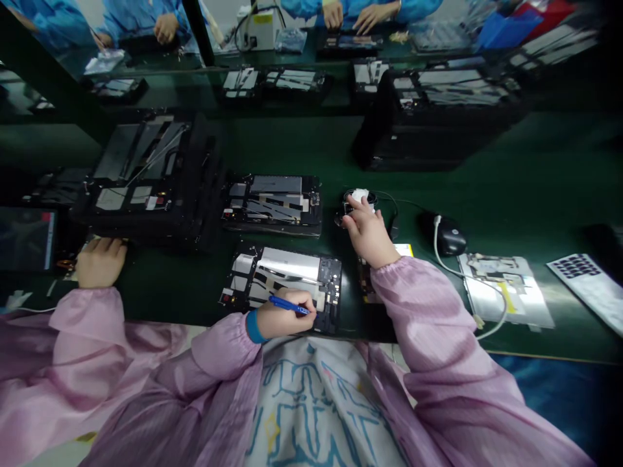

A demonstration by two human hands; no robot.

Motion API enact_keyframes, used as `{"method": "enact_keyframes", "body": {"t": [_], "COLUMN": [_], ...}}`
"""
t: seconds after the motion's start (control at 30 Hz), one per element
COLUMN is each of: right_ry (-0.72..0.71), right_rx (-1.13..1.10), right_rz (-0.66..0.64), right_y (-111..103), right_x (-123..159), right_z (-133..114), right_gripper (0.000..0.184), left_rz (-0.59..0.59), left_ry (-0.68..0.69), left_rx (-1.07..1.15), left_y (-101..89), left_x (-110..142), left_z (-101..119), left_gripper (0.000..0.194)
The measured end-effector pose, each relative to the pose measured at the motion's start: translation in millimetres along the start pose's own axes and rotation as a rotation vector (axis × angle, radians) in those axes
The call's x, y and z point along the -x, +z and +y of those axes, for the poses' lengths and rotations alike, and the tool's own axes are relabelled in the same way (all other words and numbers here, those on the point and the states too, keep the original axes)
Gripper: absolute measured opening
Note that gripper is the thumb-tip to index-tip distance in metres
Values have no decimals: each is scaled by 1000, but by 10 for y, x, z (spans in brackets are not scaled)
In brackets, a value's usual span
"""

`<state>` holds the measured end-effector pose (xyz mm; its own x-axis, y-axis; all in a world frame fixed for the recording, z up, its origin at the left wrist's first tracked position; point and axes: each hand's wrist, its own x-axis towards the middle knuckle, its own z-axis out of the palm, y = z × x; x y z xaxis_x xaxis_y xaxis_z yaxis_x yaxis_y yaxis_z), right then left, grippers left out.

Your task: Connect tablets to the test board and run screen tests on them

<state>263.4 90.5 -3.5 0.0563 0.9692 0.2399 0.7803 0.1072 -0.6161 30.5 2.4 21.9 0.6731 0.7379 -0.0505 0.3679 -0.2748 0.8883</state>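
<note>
My left hand [285, 318], with a blue wristband, is closed around a blue pen-like tool [289, 305]. Its tip rests on the near edge of an opened tablet [287, 272] lying back-up on the green mat in front of me. My right hand [367, 233] reaches forward, and its fingers pinch a small white piece [361, 194] sitting on a round black holder [346, 209]. A second opened tablet [272, 204] lies just beyond the first one.
A co-worker's hand [100, 261] in a pink sleeve rests at the left beside a stack of black trays [146, 181]. A black mouse [448, 237], a silver plate [506, 292] and a keypad [584, 275] lie to the right. Black tray stacks [438, 110] stand behind, with people in blue beyond them.
</note>
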Motion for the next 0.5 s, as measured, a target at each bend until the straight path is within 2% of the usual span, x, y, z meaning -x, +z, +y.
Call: {"method": "enact_keyframes", "body": {"t": [0.07,0.13,0.23,0.33,0.5], "right_ry": [-73,-189,-319,-346,-376], "right_rx": [-9,-82,-236,-283,-266], "right_rz": [35,9,-177,-276,-226], "right_y": [-59,-101,-113,-84,-58], "right_x": [138,350,713,985,1131], "right_z": [-101,-223,-391,-497,-603], "right_gripper": [25,24,19,15,13], "left_rz": [-12,-2,96,223,281], "left_ry": [19,15,-47,-74,-71], "left_rx": [-12,34,322,630,707], "left_y": [4,0,-19,-25,-4], "left_x": [6,16,37,53,54], "left_z": [-5,-21,-69,-118,-131], "left_gripper": [9,9,9,19,29]}}
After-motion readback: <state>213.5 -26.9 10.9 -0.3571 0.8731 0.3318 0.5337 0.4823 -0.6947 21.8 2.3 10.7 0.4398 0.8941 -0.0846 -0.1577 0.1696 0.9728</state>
